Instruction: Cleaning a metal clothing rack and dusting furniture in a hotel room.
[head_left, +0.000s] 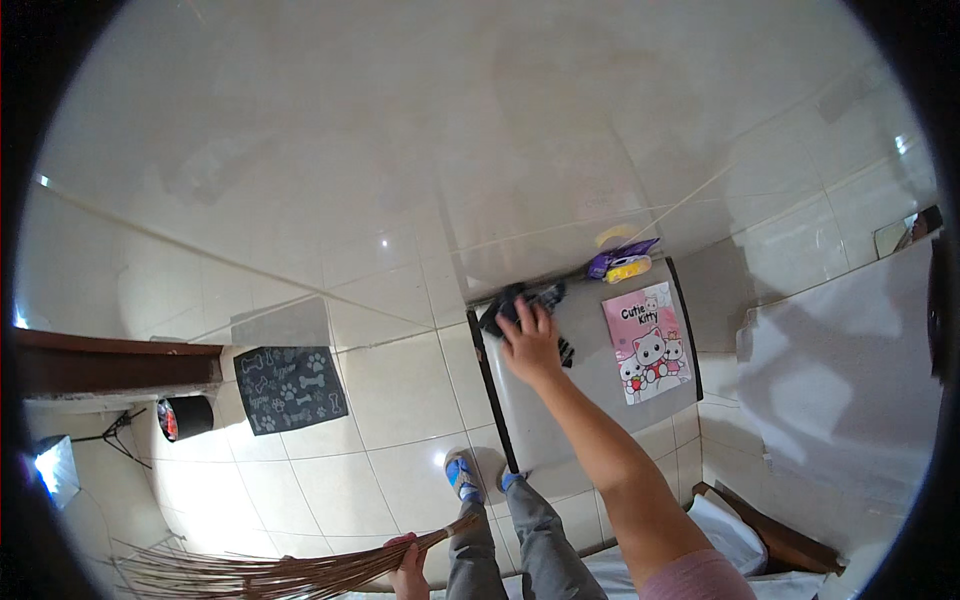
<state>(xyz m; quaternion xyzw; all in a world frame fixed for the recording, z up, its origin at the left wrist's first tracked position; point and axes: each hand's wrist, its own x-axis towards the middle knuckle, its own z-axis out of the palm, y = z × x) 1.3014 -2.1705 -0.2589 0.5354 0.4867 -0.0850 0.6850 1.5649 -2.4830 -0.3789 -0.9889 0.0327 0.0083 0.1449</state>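
My right hand (534, 346) lies on a crumpled black patterned cloth (498, 306), fingers spread over it; whether they grip it I cannot tell. Under the cloth is a light grey flat top (581, 382) with black edge strips, close to the tiled wall. A pink booklet with cartoon kittens and writing (649, 346) lies flat to the right of the hand. Against the wall behind it sit a purple packet (611, 259) and a yellow item (628, 270). Low in the view, my left hand (409, 574) grips a stick broom (352, 566) near its bound end, bristles pointing left.
A dark mat with bones and paw prints (291, 390) lies on the floor tiles, near a black bin (186, 417) and a brown wooden ledge (120, 364). White cloth (840, 375) hangs at the right. My slippered feet (461, 476) stand by the grey top.
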